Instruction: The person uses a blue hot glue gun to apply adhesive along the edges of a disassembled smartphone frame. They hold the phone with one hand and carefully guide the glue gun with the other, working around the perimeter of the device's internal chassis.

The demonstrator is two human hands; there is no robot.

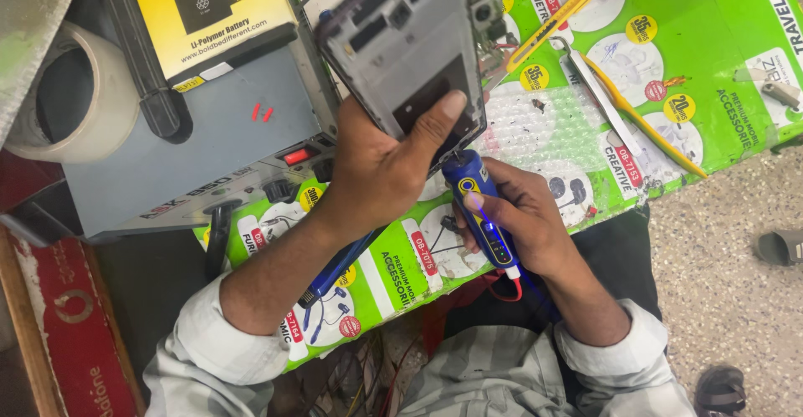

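Left hand grips opened phone frame above bench. Right hand clasps blue powered tool, tip at frame's lower edge. Mid-repair; next move probably needs steady tip placement.

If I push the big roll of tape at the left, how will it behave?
The tape roll looks wide and lies flat on its side, so it would probably slide, not roll. Its hollow core suggests it is light. It seems stiff enough to keep its shape.

Surface was covered in a green printed sheet. On it lay a grey box-shaped machine, bubble wrap, yellow cutter, tweezers, yellow pry tool.
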